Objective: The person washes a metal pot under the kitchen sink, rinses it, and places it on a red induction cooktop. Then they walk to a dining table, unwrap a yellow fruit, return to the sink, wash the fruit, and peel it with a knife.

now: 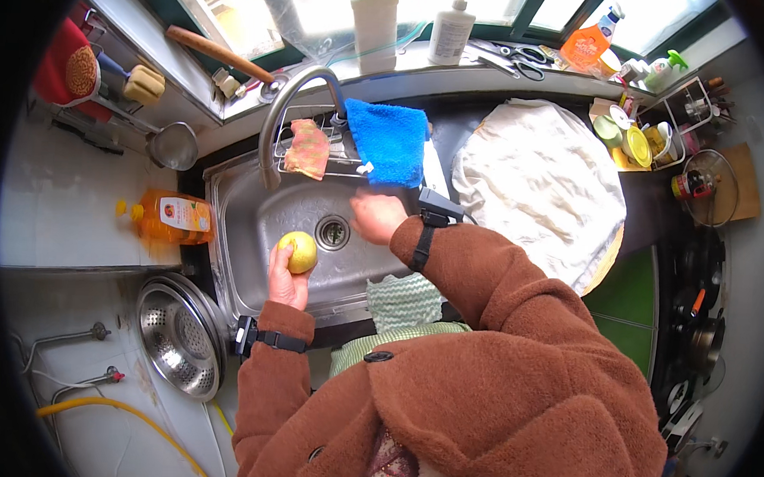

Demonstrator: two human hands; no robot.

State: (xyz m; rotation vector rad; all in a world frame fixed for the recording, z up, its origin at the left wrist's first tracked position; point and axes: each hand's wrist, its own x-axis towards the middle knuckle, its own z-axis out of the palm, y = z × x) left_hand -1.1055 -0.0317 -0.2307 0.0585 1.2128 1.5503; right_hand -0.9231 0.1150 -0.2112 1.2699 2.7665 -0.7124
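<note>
My left hand holds a round yellow fruit, perhaps an apple or a pear, over the left part of a stainless steel sink. My right hand is above the basin, right of the drain strainer and just below a blue towel. Its fingers are blurred and partly turned away, so whether they grip anything is unclear. Behind the basin curves a metal faucet. A worn pinkish cloth hangs on a wire rack beside the blue towel.
A white cloth covers something round on the right counter. Left of the sink stands an orange detergent bottle. Steel colanders hang lower left. Scissors and a white pump bottle occupy the windowsill. A green-striped cloth drapes over the front edge.
</note>
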